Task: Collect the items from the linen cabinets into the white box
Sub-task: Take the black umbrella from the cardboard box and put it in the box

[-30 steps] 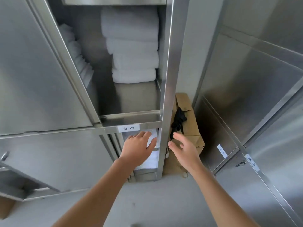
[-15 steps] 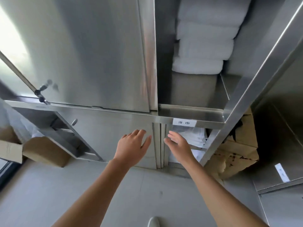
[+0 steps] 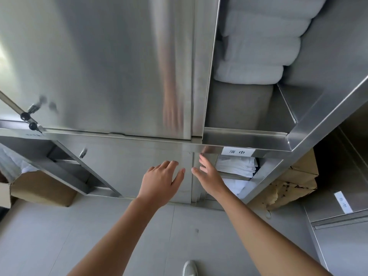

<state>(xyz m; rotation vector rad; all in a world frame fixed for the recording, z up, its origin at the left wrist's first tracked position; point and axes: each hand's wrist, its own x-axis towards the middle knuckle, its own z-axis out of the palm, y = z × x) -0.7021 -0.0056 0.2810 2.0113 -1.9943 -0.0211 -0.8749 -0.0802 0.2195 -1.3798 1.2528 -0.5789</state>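
Observation:
A steel linen cabinet [image 3: 247, 137] stands before me. Its upper compartment is open and holds a stack of folded white towels [image 3: 258, 50]. Below the labelled shelf edge, a lower compartment holds a pile of folded white linen [image 3: 237, 166]. My left hand [image 3: 161, 182] is raised with fingers straight, in front of the closed lower door, holding nothing. My right hand [image 3: 209, 174] is open beside it, fingertips near the door edge just left of the folded linen. No white box is in view.
A brown cardboard box [image 3: 41, 190] sits on the floor at the left under an open lower door [image 3: 79, 172]. A torn cardboard box [image 3: 288, 184] is wedged at the right, beside another steel cabinet [image 3: 338, 226]. Grey floor and my shoe [image 3: 189, 268] lie below.
The view has swung left and closer to the cabinet. My right hand has moved from the cardboard box side to the lower door edge; my left hand has shifted left off the linen.

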